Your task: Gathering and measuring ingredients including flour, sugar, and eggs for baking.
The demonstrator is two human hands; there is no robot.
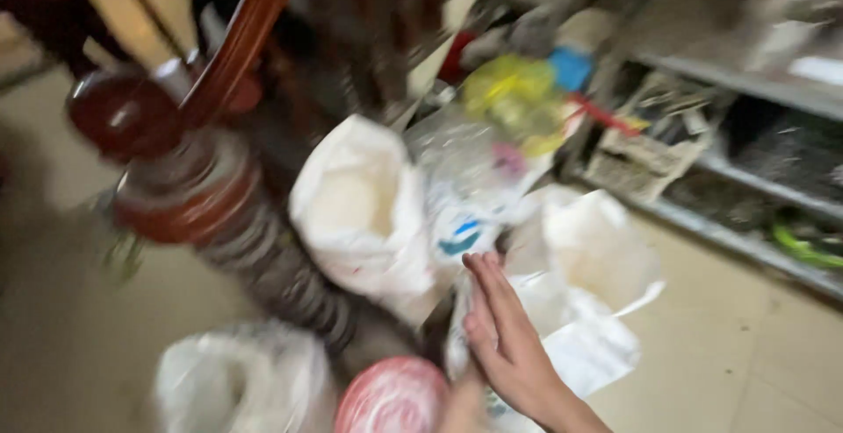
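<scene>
A: One view only, the head camera, and it is badly blurred. What stands out?

B: The carved wooden post [219, 196], dark red and ringed, leaning across the left half. Everything else I place from it.

A: Where are the hands?

B: The right hand [509, 345] is low and to the right of the post's foot, flat and open, fingers [488, 285] straight and held side by side, pointing up the frame. Its palm lies against a thin clear plastic bag [465, 222] that rises just beyond the fingertips.

A: Is it gripping the bag?

B: No, the fingers are not curled; the hand only presses or rests flat on it. Of the left hand [461, 402] only a blurred strip shows at the bottom edge, right of the post's foot. I cannot tell how its fingers stand.

A: What surrounds the bag?

B: A white sack [360, 205], open at the top, sits between the post and the bag. Another white sack [597, 248] lies further right. A round pink-and-white lid [391, 398] is at the post's foot, with a white plastic bag [237, 380] to its left. Something yellow [514, 99] sits above the clear bag. Far right of the post runs a metal shelf [746, 196] with blurred clutter, over a pale tiled floor [746, 354].
</scene>
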